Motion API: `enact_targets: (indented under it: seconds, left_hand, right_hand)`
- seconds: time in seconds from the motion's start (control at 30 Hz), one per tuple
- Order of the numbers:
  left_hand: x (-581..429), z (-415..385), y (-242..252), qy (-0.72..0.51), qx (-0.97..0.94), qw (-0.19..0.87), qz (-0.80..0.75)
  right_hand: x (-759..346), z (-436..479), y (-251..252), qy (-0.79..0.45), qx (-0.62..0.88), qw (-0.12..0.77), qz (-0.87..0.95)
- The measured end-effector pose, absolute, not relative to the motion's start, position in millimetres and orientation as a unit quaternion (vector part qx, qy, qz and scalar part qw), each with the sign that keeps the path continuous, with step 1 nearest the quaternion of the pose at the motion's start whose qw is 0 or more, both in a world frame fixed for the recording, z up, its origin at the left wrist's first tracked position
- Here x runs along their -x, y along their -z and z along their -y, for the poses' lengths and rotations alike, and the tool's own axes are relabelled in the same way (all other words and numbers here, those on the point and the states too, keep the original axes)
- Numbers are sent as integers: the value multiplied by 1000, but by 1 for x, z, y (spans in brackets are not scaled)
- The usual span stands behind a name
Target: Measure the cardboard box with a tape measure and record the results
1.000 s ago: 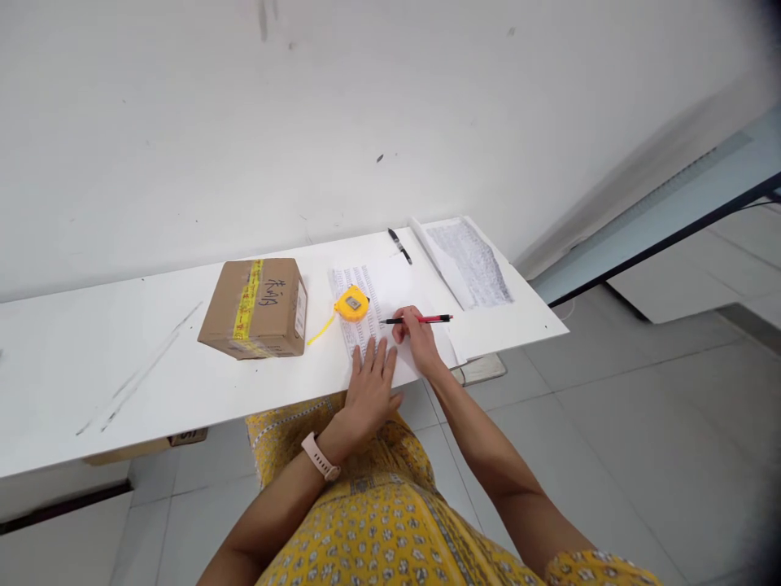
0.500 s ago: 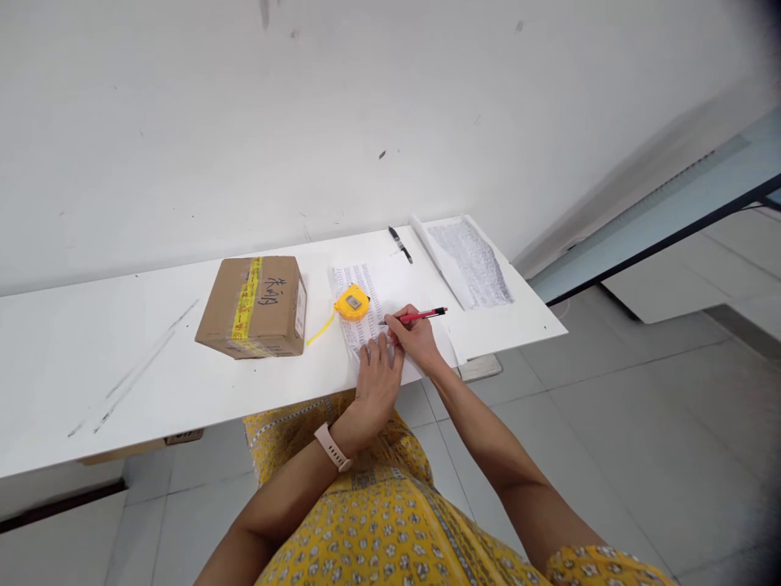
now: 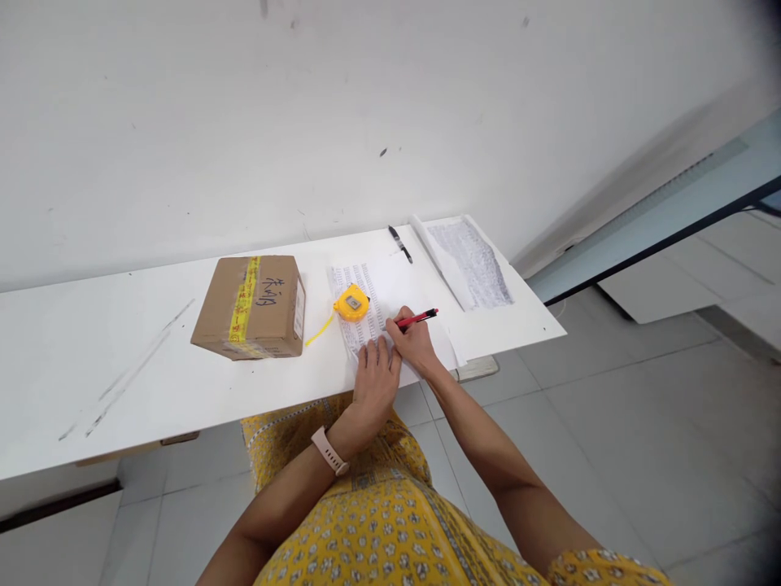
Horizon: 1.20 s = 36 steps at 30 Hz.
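Observation:
A red pen (image 3: 417, 318) with a black end is gripped in my right hand (image 3: 412, 342), its tip hidden behind my fingers at the paper. My left hand (image 3: 376, 378) lies flat on the lower part of a sheet of paper (image 3: 390, 281) covered in columns of handwriting, its fingers close beside my right hand. On the sheet's upper left rests a yellow tape measure (image 3: 352, 303), a short length of yellow tape sticking out to the left. Left of it stands a taped cardboard box (image 3: 249, 308) with handwriting on top.
A black pen (image 3: 399, 244) lies near the back of the white table (image 3: 140, 350). Further right is a stack of densely written paper (image 3: 469, 260), its page edge lifted. The wall (image 3: 244, 122) runs right behind the table, and its right end drops to a tiled floor.
My right hand and the red pen have shifted very slightly, the pen's back end moving left. My left hand stays on the paper.

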State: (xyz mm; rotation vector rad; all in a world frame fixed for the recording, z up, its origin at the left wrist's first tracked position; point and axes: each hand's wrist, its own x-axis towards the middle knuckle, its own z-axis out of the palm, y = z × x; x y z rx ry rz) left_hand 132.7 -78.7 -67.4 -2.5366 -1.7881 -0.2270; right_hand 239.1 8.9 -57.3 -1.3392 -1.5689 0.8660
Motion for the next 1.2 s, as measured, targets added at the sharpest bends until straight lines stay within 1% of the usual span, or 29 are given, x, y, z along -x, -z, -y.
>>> enact_targets:
  seconds: [0.37,0.57,0.77,1.0,1.2]
  left_hand:
    - [-134,78,64,72,812,15,580]
    - [-133,77,62,62,818,34,571]
    - [-133,78,63,80,816,10,573]
    - [-133,78,64,59,819,61,568]
    - [-134,78,63,58,817,50,572]
  right_hand:
    - [-239,-12,64,-341,537,435,637]
    - [-238,-13,64,-346,538,430,637]
    - [-239,-11,64,-341,540,434,635]
    - [-239,-12,64,-341,537,436,637]
    - [-239,-12,64,-340,541,439,631]
